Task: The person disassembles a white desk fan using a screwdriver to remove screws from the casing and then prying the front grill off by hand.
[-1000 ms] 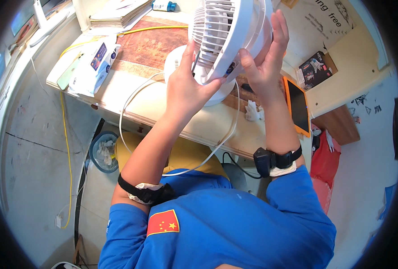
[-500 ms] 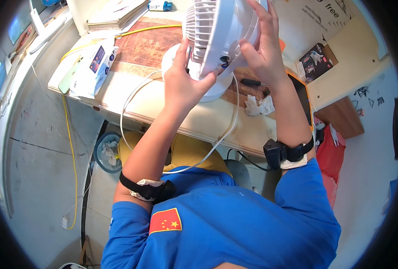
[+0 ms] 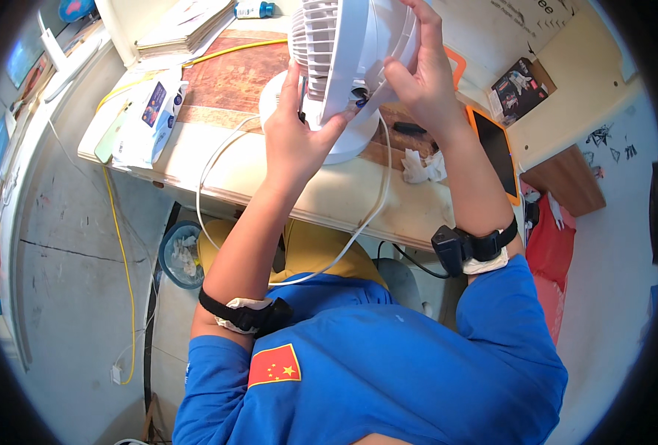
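Note:
A white desk fan (image 3: 350, 55) stands on its round base at the desk's front, its slatted grille facing left and its top cut off by the picture's edge. My left hand (image 3: 297, 137) is closed round the lower rim, fingers on the grille side and thumb on the rear side. On the right, my right hand (image 3: 431, 85) grips the rear housing with the thumb bent against it. Between rim and housing, low down, a gap shows something dark and bluish inside. A white cord (image 3: 383, 189) loops from the fan over the desk edge toward my lap.
A black-handled screwdriver (image 3: 409, 128) and crumpled tissue (image 3: 422, 167) lie right of the base. Beyond my right forearm is an orange-framed tablet (image 3: 495, 148). A white packet (image 3: 151, 122), a yellow cable (image 3: 232, 52) and stacked papers (image 3: 184, 33) occupy the left. Below stands a bin (image 3: 182, 256).
The view has shifted slightly, so the fan and both hands sit a little further left in the picture. Both hands keep their hold on the fan.

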Available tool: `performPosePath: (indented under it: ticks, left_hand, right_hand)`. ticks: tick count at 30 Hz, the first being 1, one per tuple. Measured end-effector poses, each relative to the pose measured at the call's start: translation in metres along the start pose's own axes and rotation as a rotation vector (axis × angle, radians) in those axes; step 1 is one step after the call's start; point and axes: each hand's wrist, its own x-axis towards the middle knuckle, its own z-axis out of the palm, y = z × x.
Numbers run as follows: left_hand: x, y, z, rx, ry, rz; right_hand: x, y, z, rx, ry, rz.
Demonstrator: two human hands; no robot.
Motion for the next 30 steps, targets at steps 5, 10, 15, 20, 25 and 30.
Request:
performPosePath:
  ticks: [5,10,15,20,25,30]
  left_hand:
    - [-0.001,-0.005,0.002,0.053,0.034,0.045]
    - [-0.002,-0.011,0.003,0.052,0.066,0.077]
    - [-0.013,-0.009,0.001,0.017,0.099,0.053]
    - [-0.029,-0.017,-0.011,-0.375,0.169,0.029]
    - [-0.032,-0.009,-0.023,-0.220,-0.022,0.153]
    - [-0.031,0.003,-0.041,-0.083,-0.100,0.241]
  right_hand:
    - [0.000,0.001,0.000,0.076,0.024,-0.011]
    - [0.000,-0.010,0.000,0.297,-0.017,0.108]
    - [-0.001,-0.015,-0.001,0.376,-0.026,0.159]
    - [-0.005,-0.009,-0.005,-0.216,0.010,0.184]
    - [-0.003,0.015,0.002,0.237,0.078,-0.029]
    - [-0.003,0.009,0.006,0.307,0.054,-0.068]
